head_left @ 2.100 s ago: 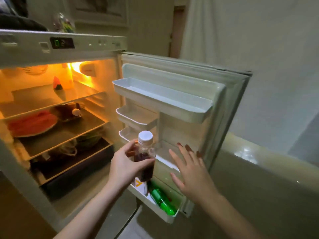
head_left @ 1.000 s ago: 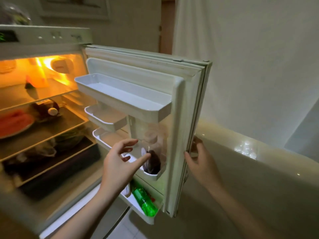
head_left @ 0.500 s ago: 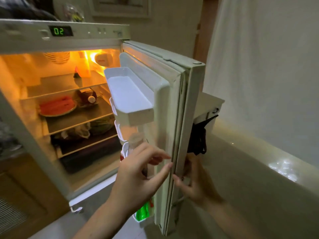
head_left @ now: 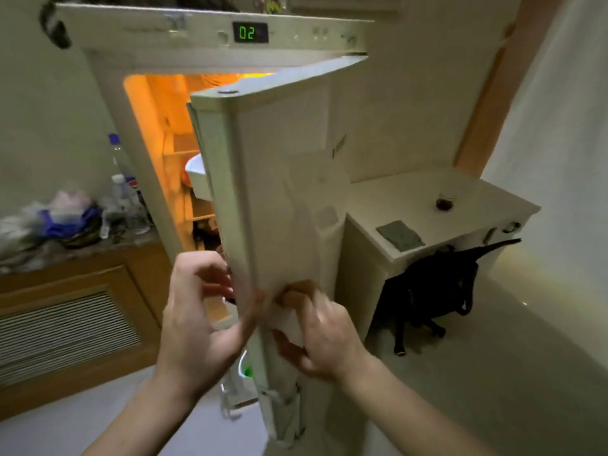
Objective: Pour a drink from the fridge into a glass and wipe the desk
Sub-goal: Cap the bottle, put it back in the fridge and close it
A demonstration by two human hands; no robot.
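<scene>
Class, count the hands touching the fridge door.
2. The left hand is at the door's inner edge; the right hand presses its outer face. No others show.

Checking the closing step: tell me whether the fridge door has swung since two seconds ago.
Yes. The fridge door has swung toward the lit fridge opening, narrowing the gap.

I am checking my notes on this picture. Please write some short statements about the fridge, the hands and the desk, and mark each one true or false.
1. The fridge door is fully shut. False: it stands partly open, and the lit inside shows.
2. The display reads 02. True.
3. The left hand holds a bottle. False: it is at the door's edge and holds no bottle.
4. The right hand rests on the door's outer face. True.
5. A glass with dark drink stands on the desk. True.
6. The grey cloth lies on the floor. False: it lies on the desk.
</scene>
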